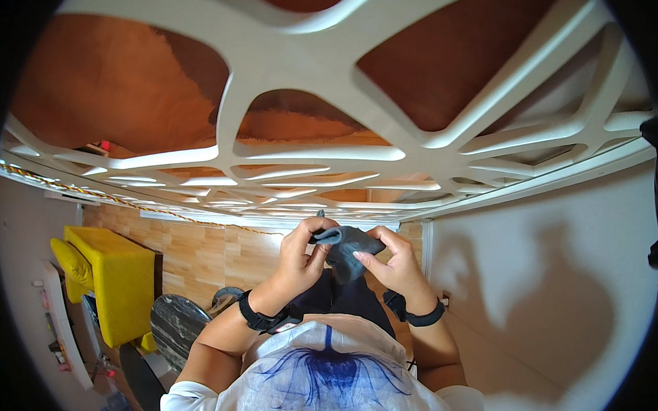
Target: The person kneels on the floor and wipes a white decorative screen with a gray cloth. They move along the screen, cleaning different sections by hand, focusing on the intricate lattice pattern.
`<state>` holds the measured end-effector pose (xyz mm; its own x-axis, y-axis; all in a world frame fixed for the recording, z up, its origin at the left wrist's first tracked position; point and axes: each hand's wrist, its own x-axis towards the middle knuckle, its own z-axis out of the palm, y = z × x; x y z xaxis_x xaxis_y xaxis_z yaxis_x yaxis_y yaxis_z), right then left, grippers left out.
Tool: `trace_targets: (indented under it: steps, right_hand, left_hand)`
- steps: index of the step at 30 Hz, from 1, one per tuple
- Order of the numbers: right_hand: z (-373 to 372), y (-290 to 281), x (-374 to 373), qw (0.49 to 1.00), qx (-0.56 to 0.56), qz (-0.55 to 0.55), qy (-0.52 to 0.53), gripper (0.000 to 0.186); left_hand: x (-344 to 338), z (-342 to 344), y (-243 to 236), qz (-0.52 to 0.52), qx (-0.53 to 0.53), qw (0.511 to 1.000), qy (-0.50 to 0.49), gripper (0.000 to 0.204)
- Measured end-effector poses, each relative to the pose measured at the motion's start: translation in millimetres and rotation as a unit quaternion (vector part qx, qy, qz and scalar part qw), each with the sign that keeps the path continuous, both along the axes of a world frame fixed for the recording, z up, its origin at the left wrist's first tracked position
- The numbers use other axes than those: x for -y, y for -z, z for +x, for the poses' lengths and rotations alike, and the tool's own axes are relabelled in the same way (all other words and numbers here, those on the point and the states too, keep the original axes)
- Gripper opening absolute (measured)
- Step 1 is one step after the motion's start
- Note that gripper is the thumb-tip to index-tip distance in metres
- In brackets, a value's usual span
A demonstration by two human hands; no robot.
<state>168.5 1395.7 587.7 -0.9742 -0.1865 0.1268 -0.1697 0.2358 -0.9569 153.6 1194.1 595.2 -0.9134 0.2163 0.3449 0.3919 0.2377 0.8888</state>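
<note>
White shirt (328, 379) nearest; your left hand (302, 253) and right hand (396, 265) pinch grey cloth (348, 248) closed-fingered, stretching it taut between them for folding.

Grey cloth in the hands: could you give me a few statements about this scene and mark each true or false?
1. Both hands hold the grey cloth. True.
2. The left hand is empty. False: its fingers pinch the cloth's rolled edge.
3. Each wrist wears a dark band. True.
4. The armchair is red. False: it is yellow.
5. The right hand rests on the white lattice. False: it grips the cloth, apart from the lattice.
</note>
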Motion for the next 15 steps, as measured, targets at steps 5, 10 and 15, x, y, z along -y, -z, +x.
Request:
trace_targets:
  steps: [5,10,15]
  right_hand:
    - [1,-6,14,0.998,-0.02,0.026,0.049,0.015]
    - [9,-14,28,0.999,0.008,-0.008,0.054,0.015]
    - [22,-15,48,0.997,0.011,-0.015,0.081,0.021]
  left_hand:
    - [28,3,11,0.047,0.148,0.988,-0.015,0.052]
    - [51,6,15,0.199,0.289,0.933,0.087,0.069]
    - [66,17,14,0.269,0.261,0.924,0.079,0.052]
